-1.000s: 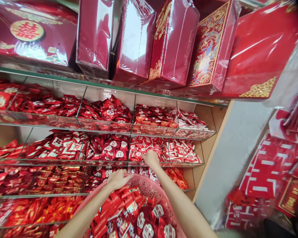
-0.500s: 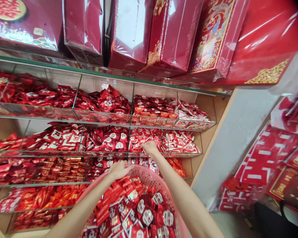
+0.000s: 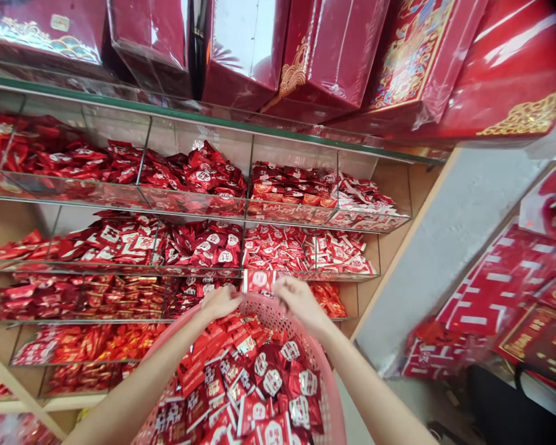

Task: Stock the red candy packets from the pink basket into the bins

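Observation:
A pink plastic basket (image 3: 332, 386) with a perforated wall is below me, filled with small red candy packets (image 3: 259, 395) printed in white. My left hand (image 3: 221, 301) grips the basket's far rim, its fingers partly hidden. Just above that rim, my right hand (image 3: 299, 300) pinches one red-and-white candy packet (image 3: 259, 280) by its right end. The packet is in front of the shelf compartments. Behind it, a compartment holds loose red-and-white packets (image 3: 275, 250).
Glass-fronted shelves (image 3: 204, 270) hold several compartments of red packets. Large dark-red gift boxes (image 3: 340, 62) stand on the top glass shelf. A grey wall (image 3: 426, 247) is at the right, with red goods (image 3: 495, 284) beyond it and a black chair (image 3: 495, 408) at the lower right.
My right hand has come back from the middle-shelf compartment to the basket's far rim, now with a candy packet in it. My left hand stays on the rim. The view has shifted slightly.

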`<state>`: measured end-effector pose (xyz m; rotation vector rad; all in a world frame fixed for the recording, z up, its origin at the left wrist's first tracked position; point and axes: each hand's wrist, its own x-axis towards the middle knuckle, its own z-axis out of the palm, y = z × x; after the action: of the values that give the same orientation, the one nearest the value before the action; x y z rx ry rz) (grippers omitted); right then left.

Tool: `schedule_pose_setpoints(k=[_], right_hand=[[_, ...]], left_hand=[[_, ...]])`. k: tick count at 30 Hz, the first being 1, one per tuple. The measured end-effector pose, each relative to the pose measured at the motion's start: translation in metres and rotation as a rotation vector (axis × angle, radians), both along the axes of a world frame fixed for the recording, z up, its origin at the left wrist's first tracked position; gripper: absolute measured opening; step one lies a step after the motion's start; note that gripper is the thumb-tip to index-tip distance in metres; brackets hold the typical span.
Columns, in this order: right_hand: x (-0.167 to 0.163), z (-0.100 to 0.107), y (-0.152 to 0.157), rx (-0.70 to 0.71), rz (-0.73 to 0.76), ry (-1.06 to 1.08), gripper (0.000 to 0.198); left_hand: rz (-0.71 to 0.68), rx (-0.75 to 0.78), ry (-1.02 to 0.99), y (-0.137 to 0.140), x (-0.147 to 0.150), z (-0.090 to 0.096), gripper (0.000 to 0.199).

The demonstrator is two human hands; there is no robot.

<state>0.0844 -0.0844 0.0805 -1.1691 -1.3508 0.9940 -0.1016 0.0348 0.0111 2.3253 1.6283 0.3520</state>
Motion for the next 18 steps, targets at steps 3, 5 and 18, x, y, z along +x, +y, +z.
schedule_pose_setpoints(k=[3, 5, 18], right_hand=[[-0.010, -0.043, -0.046, -0.148, 0.145, 0.035, 0.025], [-0.018, -0.071, -0.068, -0.232, 0.168, 0.106, 0.029], [-0.008, -0.125, -0.121, -0.502, 0.026, 0.281, 0.048]], left_hand=[[0.007, 0.008, 0.007, -0.002, 0.002, 0.002, 0.067], [0.011, 0.025, 0.012, -0.004, 0.004, 0.005, 0.067], [0.000, 0.028, 0.051, -0.002, 0.004, 0.009, 0.071]])
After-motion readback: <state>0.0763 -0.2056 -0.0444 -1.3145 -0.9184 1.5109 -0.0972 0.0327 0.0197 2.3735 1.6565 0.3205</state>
